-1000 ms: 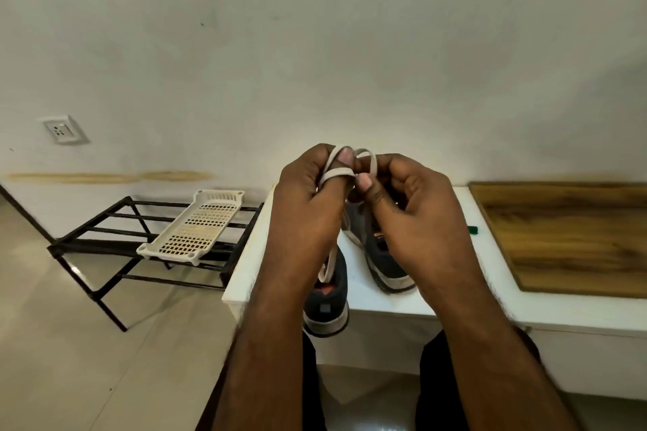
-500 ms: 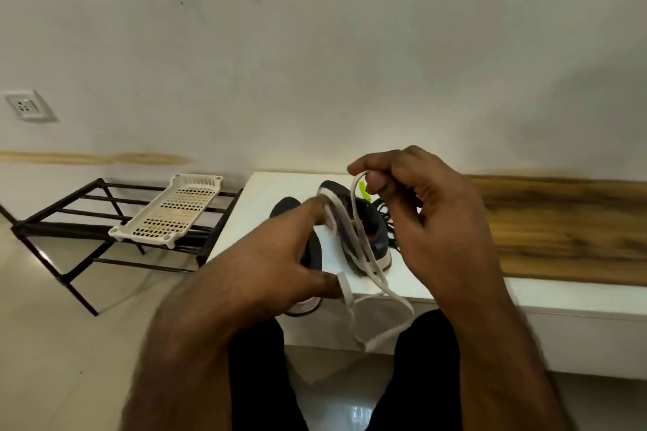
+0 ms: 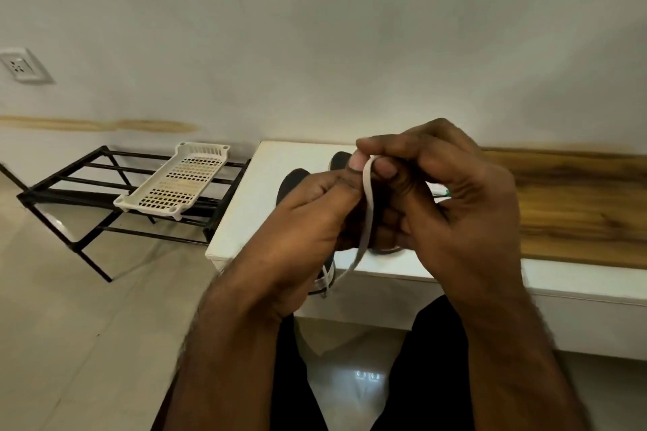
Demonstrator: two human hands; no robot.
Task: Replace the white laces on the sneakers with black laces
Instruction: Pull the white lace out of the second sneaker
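Note:
Both hands are raised together over the white bench (image 3: pixel 245 220), holding a white lace (image 3: pixel 367 206). My left hand (image 3: pixel 308 220) pinches the lace near its top with thumb and fingers. My right hand (image 3: pixel 448 192) curls around the same lace from the other side. The lace hangs down between the hands to the bench edge. Two dark sneakers sit on the bench behind the hands, mostly hidden: one toe (image 3: pixel 292 180) shows left of my left hand, the other toe (image 3: pixel 340 159) above it. No black laces are clearly visible.
A black metal rack (image 3: pixel 80 192) stands on the floor at left with a white perforated plastic tray (image 3: pixel 178 182) on it. A wooden board (image 3: pixel 577 206) covers the bench's right part. A small green-tipped item (image 3: pixel 442 191) lies by the right hand. My knees are below.
The hands have come back together in front of the sneakers. The loose loops of lace that hung wide half a second ago are now gathered into a single strand between the hands.

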